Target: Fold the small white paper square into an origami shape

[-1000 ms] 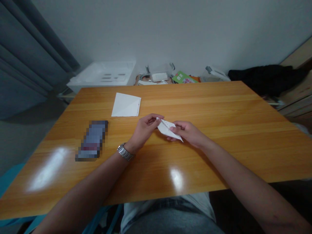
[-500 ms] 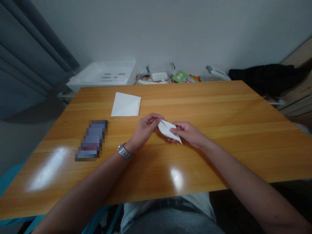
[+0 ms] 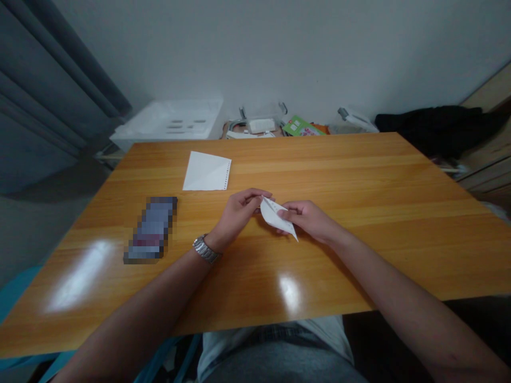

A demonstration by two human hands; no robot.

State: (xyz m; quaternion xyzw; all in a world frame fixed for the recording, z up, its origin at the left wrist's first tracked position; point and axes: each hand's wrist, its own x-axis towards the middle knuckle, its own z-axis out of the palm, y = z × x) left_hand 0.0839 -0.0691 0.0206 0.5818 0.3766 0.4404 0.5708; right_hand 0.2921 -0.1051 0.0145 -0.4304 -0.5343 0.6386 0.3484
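Note:
Between my two hands is a folded piece of white paper (image 3: 274, 214), held just above the wooden table (image 3: 339, 181). My left hand (image 3: 241, 210), with a metal watch on the wrist, pinches the paper's upper left corner between thumb and fingers. From the other side my right hand (image 3: 304, 217) grips it, thumb on top and fingertips showing underneath. One pointed corner of the paper hangs down toward me. Small holes run along part of its edge. A flat white sheet (image 3: 207, 171) with a perforated right edge lies beyond my left hand.
A phone-like object (image 3: 151, 230), blurred by pixels, lies on the table at the left. Behind the far edge are a white foam box (image 3: 171, 119), a green booklet (image 3: 302, 126) and dark cloth (image 3: 435, 127). A blue chair (image 3: 18, 292) stands at the left.
The folded paper has tilted slightly, its pointed corner now a little lower. My left fingers have shifted slightly right and down along its upper edge.

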